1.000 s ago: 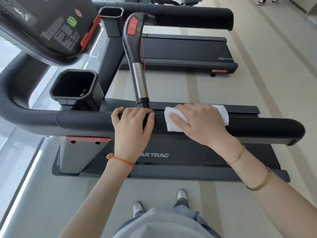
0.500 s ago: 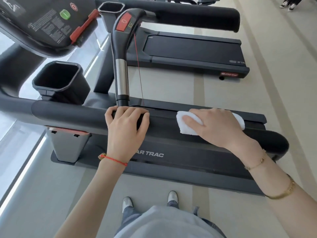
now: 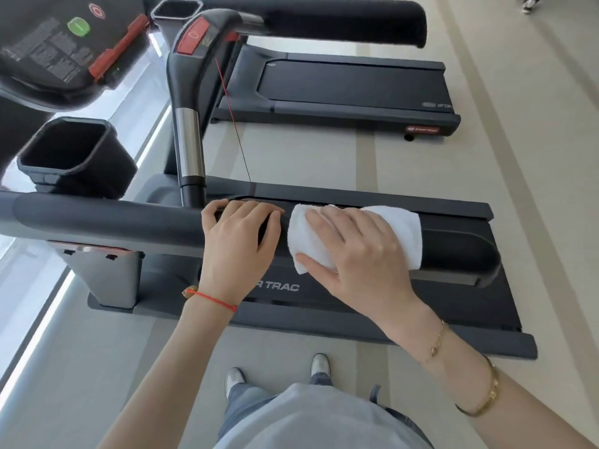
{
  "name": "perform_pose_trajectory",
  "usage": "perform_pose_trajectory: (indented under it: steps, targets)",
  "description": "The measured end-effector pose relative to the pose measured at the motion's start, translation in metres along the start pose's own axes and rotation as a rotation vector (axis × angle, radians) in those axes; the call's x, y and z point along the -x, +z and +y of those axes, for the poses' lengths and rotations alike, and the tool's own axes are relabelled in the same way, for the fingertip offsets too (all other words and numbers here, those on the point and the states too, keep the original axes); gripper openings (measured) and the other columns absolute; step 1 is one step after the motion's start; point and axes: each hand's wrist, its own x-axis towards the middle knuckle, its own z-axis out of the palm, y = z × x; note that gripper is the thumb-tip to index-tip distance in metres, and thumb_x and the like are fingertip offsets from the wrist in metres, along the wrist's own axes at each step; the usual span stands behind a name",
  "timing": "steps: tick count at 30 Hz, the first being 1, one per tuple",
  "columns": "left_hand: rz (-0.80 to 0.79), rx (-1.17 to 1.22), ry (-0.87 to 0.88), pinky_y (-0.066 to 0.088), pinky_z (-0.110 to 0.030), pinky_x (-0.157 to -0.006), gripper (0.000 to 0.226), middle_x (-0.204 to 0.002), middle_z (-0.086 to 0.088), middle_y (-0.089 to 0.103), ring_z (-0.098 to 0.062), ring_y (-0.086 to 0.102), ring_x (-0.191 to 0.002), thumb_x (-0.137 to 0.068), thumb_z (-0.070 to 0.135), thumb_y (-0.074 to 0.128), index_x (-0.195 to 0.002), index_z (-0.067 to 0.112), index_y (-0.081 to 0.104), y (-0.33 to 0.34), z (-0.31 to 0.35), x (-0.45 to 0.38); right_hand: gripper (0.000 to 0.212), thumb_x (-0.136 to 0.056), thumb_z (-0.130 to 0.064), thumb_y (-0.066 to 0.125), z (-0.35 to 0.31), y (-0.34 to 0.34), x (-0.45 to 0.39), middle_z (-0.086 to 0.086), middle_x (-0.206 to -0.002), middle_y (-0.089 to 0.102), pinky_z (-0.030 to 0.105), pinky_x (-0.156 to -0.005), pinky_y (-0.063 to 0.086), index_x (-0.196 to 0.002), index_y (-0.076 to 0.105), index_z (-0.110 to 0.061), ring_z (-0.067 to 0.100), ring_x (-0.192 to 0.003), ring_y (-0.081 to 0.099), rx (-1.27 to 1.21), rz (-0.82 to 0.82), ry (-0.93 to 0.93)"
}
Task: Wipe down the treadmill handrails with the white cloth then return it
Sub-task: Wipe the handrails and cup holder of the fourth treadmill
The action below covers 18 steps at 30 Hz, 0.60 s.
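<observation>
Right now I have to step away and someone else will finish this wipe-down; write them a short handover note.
Left hand: grips the near handrail, fingers curled over the top, bracing.
Right hand: presses the cloth flat on the same handrail, thumb tucked under the cloth's near edge.
Done: wiping of the near handrail is under way; how much is clean cannot be told.
Left: finish this rail out to its end, wipe the far handrail, then return the cloth.
</observation>
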Motion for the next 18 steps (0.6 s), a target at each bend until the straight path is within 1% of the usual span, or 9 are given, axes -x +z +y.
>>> perform_pose_trajectory:
  steps: [2,5,7,10,13,17,18]
  targets:
    - [-0.018,0.023,0.023,0.029,-0.037,-0.104,0.026,-0.094,0.012,0.071,-0.013,0.063,-0.090,-0.101,0.025,0.045,-0.095,0.024,0.071,0.003,0.011,-0.001,0.049,-0.096,-0.055,0.044,0.010,-0.004,0.008,0.002,-0.114,0.065,0.039,-0.088,0.044,-0.121,0.062,-0.017,0.027,-0.097,0.059,0.016,0.032,0.043]
    - [-0.040,0.065,0.067,0.032,-0.035,-0.101,0.024,-0.093,0.011,0.071,-0.014,0.064,-0.087,-0.100,0.024,0.047,-0.096,0.022,0.070,0.007,0.026,-0.002,0.046,-0.095,-0.055,0.046,0.030,-0.013,0.017,0.000,-0.104,0.066,0.039,-0.082,0.046,-0.111,0.065,-0.016,0.027,-0.089,0.060,0.039,0.062,0.115]
    - [-0.065,0.097,0.091,0.036,-0.033,-0.099,0.024,-0.091,0.010,0.070,-0.015,0.064,-0.085,-0.100,0.023,0.047,-0.096,0.021,0.070,0.008,0.035,-0.004,0.044,-0.095,-0.054,0.047,0.043,-0.018,0.025,-0.001,-0.101,0.067,0.038,-0.080,0.046,-0.107,0.067,-0.017,0.026,-0.086,0.060,0.061,0.078,0.146]
    - [-0.105,0.135,0.106,0.038,-0.034,-0.097,0.023,-0.091,0.009,0.070,-0.016,0.063,-0.084,-0.101,0.023,0.048,-0.096,0.019,0.070,0.011,0.050,-0.005,0.044,-0.096,-0.053,0.046,0.056,-0.022,0.036,-0.001,-0.101,0.067,0.038,-0.081,0.045,-0.107,0.067,-0.017,0.027,-0.088,0.059,0.076,0.091,0.181]
    - [-0.138,0.141,0.113,0.039,-0.035,-0.096,0.022,-0.088,0.007,0.070,-0.018,0.062,-0.080,-0.100,0.024,0.049,-0.096,0.018,0.070,0.014,0.063,-0.006,0.043,-0.096,-0.051,0.046,0.063,-0.023,0.047,0.000,-0.103,0.066,0.039,-0.086,0.043,-0.110,0.066,-0.016,0.028,-0.093,0.057,0.085,0.116,0.236]
    - [-0.155,0.175,0.067,0.042,-0.040,-0.092,0.022,-0.077,0.003,0.066,-0.023,0.058,-0.072,-0.099,0.025,0.053,-0.090,0.014,0.070,0.011,0.066,-0.012,0.042,-0.096,-0.051,0.047,0.074,-0.028,0.068,0.000,-0.115,0.063,0.042,-0.104,0.034,-0.115,0.063,-0.017,0.030,-0.110,0.053,0.098,0.135,0.358]
    - [-0.160,0.168,0.067,0.043,-0.041,-0.091,0.023,-0.076,0.002,0.065,-0.023,0.057,-0.070,-0.099,0.026,0.053,-0.088,0.013,0.069,0.011,0.068,-0.013,0.043,-0.096,-0.052,0.046,0.077,-0.029,0.071,0.000,-0.117,0.062,0.042,-0.106,0.032,-0.116,0.063,-0.017,0.030,-0.113,0.052,0.098,0.133,0.392]
